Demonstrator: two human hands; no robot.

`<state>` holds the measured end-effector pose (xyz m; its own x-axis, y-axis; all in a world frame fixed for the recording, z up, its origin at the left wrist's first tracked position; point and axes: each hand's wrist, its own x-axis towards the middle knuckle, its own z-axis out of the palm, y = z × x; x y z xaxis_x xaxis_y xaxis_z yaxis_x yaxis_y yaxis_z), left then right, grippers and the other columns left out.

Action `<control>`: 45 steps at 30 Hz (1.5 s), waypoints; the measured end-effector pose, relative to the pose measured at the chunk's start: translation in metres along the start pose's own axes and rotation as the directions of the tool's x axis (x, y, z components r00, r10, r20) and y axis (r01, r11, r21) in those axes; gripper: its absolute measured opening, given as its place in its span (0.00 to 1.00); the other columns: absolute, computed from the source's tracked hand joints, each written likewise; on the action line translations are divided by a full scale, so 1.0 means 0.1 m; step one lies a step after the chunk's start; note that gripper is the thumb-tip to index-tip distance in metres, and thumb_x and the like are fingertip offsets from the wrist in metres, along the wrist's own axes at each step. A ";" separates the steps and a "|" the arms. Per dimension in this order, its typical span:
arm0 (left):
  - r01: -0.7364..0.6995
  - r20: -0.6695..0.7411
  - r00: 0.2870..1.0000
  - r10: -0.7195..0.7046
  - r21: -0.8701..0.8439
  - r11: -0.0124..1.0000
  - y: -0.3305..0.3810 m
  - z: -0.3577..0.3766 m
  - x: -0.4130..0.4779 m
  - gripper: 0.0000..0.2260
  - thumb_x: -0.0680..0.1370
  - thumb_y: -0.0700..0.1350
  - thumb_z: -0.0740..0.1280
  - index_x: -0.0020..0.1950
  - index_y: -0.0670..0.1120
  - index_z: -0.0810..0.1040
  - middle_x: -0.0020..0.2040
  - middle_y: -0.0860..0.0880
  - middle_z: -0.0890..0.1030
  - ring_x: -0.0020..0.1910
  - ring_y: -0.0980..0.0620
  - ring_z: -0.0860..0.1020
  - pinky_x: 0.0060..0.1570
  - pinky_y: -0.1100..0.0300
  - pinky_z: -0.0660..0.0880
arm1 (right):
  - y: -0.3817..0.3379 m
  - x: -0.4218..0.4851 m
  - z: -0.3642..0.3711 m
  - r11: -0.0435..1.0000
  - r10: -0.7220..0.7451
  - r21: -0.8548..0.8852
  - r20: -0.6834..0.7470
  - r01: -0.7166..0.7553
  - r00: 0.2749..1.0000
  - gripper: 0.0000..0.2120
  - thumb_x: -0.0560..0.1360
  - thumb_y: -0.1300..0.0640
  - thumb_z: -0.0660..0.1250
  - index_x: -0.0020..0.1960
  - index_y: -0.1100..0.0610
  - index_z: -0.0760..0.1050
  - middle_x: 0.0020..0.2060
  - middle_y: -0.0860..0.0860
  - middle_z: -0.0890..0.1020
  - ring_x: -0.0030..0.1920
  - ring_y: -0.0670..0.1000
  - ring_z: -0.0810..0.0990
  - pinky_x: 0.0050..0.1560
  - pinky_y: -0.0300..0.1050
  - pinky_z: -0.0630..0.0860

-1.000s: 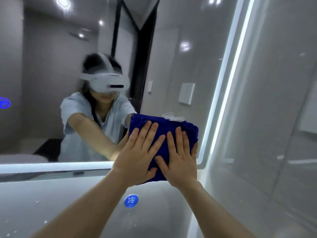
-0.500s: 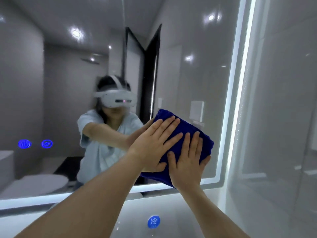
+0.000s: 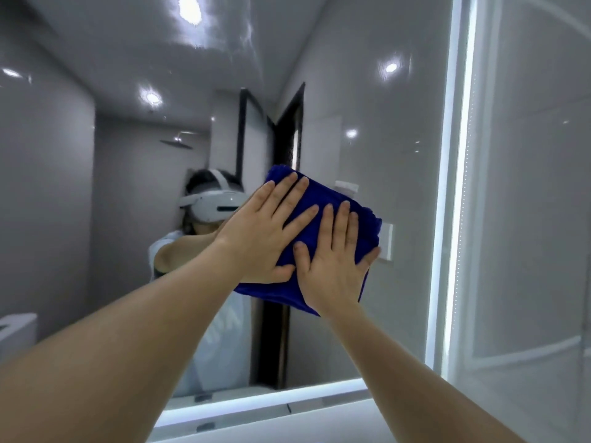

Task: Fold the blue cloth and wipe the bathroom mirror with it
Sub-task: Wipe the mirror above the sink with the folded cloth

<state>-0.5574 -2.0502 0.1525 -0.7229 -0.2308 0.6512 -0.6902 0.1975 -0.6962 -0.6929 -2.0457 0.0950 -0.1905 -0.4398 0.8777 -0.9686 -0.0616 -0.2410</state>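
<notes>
The folded blue cloth (image 3: 323,199) lies flat against the bathroom mirror (image 3: 367,123), tilted, in the right half of the glass. My left hand (image 3: 262,231) presses on its left part with fingers spread. My right hand (image 3: 335,260) presses on its lower right part, fingers spread too, thumb beside the left hand. Both palms cover most of the cloth. Only its top edge, right edge and bottom edge show.
The mirror has a lit strip along its right side (image 3: 457,187) and bottom edge (image 3: 271,401). A glossy grey tiled wall (image 3: 537,219) stands to the right. The mirror reflects a person wearing a white headset (image 3: 211,203) and a dark doorway.
Both hands have slid the cloth upward on the mirror, away from its bottom edge. The view has tilted up, so the blue tap markers have left the frame.
</notes>
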 end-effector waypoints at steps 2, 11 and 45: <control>0.006 -0.012 1.000 -0.006 0.028 1.000 -0.13 -0.02 0.03 0.36 0.69 0.63 0.39 0.72 0.45 0.39 0.71 0.36 0.38 0.75 0.37 0.47 0.71 0.45 0.39 | -0.08 0.08 -0.04 1.000 -0.007 -0.003 0.004 0.007 1.000 0.32 0.71 0.38 0.33 0.70 0.49 0.30 0.73 0.47 0.34 0.76 0.50 0.39 0.69 0.65 0.36; 0.014 -0.063 0.998 -0.012 0.039 0.999 -0.74 -0.24 0.22 0.36 0.70 0.63 0.44 0.73 0.45 0.50 0.74 0.36 0.53 0.74 0.37 0.54 0.70 0.46 0.46 | -0.52 0.55 -0.20 0.999 0.018 -0.028 -0.037 -0.019 0.999 0.35 0.68 0.39 0.29 0.73 0.49 0.30 0.75 0.48 0.36 0.75 0.49 0.37 0.69 0.66 0.38; 0.350 0.036 0.933 -0.357 0.128 0.928 -3.11 -0.92 0.50 0.42 0.65 0.69 0.40 0.75 0.53 0.34 0.75 0.44 0.34 0.74 0.46 0.35 0.72 0.45 0.39 | -2.42 2.37 -1.13 0.965 -0.259 0.020 -0.040 0.260 0.965 0.30 0.80 0.42 0.44 0.76 0.50 0.37 0.75 0.48 0.36 0.75 0.49 0.35 0.64 0.73 0.33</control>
<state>-0.3822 -2.0354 0.4294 -0.4274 -0.3207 0.8453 -0.8892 -0.0196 -0.4571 -0.5213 -2.0342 0.4081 0.0605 -0.3727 0.9260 -0.9814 -0.1918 -0.0131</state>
